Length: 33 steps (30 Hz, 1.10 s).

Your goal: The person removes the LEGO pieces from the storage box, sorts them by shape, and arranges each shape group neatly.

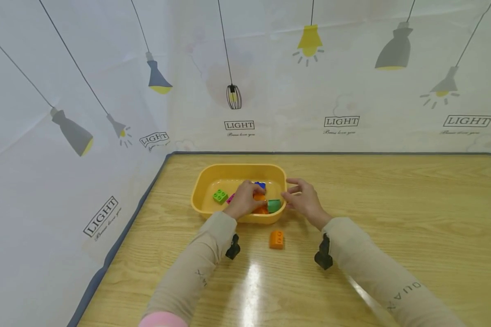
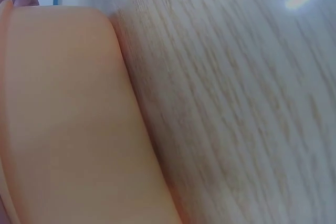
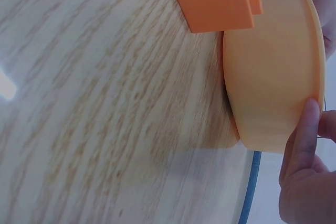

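Note:
My left hand [image 1: 245, 200] reaches into a yellow plastic bin [image 1: 199, 193], its thumb and fingers curved about an orange toy block [image 1: 259, 198]. Whether they pinch that block is not clear. Close to these fingers lie a blue block [image 1: 261, 185] and a rounded green block [image 1: 274, 205]. A partly hidden pink block [image 1: 230, 198] and a bright green block [image 1: 220, 196] are further left. At the bin's right end, my right hand [image 1: 306, 200] touches the rim with fairly straight fingers; the right wrist view shows a finger [image 3: 306, 135] along the outer wall.
Another orange block [image 1: 276, 239], studs facing right, is on the wooden table [image 1: 393, 204] in front of the bin, between my forearms. Behind and to the left of the table hangs a pale sheet [image 1: 278, 91] printed with lamps.

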{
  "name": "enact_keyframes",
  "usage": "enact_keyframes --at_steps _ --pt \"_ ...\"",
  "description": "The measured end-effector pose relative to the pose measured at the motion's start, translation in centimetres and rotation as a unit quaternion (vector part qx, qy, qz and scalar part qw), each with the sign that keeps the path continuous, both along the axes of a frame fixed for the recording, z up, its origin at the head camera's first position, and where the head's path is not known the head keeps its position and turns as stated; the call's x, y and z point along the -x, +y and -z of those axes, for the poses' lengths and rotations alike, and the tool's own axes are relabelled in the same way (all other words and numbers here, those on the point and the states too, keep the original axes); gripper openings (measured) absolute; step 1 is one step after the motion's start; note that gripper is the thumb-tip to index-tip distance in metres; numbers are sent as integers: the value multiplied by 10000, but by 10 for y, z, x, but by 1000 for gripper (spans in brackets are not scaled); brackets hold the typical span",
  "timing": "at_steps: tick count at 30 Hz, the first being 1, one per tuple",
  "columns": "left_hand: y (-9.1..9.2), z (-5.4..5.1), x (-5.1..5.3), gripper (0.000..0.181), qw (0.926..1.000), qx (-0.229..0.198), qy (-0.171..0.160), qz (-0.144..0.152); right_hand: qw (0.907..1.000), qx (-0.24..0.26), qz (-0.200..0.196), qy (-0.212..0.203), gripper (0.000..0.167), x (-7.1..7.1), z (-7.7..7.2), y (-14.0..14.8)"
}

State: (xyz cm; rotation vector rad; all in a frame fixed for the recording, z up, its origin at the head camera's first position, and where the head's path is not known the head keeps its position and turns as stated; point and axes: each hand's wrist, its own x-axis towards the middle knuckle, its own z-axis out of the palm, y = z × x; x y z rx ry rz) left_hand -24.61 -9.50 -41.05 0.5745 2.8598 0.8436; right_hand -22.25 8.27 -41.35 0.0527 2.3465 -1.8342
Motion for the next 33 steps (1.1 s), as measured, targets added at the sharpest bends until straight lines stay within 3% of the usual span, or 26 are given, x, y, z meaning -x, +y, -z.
enact_keyframes --at_steps 9,16,25,33 --pt "1 -1 -1 22 9997 148 198 49 9999 35 -26 94 47 -1 0 0" --pt "2 -3 -2 21 9995 275 152 -57 9999 76 -1 69 47 -1 -1 -2" --pt "-1 -2 -1 20 9992 121 362 -90 10000 32 0 37 47 -1 -1 -1" --pt "-3 -5 -2 25 9997 -69 51 -223 9998 50 -35 176 46 -3 -2 0"
